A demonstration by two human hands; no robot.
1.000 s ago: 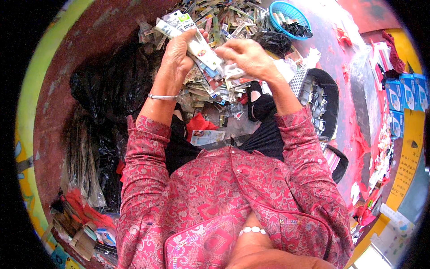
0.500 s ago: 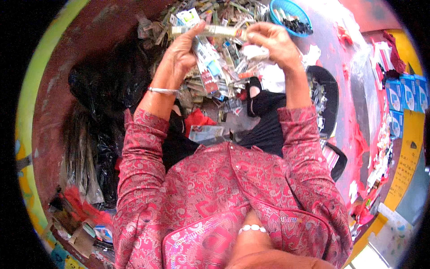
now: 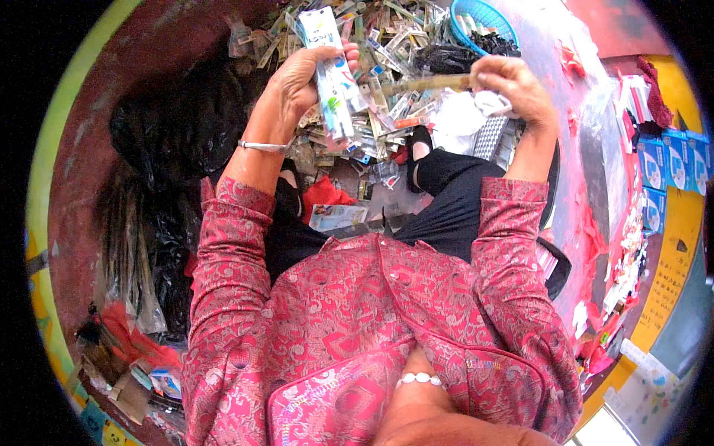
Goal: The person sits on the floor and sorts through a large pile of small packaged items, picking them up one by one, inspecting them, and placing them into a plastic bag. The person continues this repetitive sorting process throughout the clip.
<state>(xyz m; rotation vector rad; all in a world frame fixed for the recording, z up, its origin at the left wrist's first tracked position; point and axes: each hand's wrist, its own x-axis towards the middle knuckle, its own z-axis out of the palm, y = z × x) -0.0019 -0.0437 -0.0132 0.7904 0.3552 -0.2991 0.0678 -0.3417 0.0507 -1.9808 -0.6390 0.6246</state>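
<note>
My left hand point(image 3: 301, 78) is closed around several long, flat packages point(image 3: 327, 74), white with blue and green print, that look like toothbrush packs. They stand upright over the heap, thumb across their front. To the right, my right hand point(image 3: 513, 85) pinches the end of a long, narrow tan strip point(image 3: 431, 84), which points left and is smeared by motion. A small white piece point(image 3: 491, 102) also shows under its fingers; whether it is held I cannot tell. Below both hands spreads a large heap of narrow, mixed-colour packages point(image 3: 394, 44).
A blue plastic basket point(image 3: 487, 11) stands at the far right of the heap, black plastic beside it. White crumpled plastic point(image 3: 455, 119) lies near my right knee. Black bags point(image 3: 178, 126) fill the left side. Blue boxes point(image 3: 673, 160) are stacked at the far right.
The tan strip, earlier stretched between both hands, has left my left hand and moved right and lower with my right hand. The packages in my left hand have swung up, showing a white-green face.
</note>
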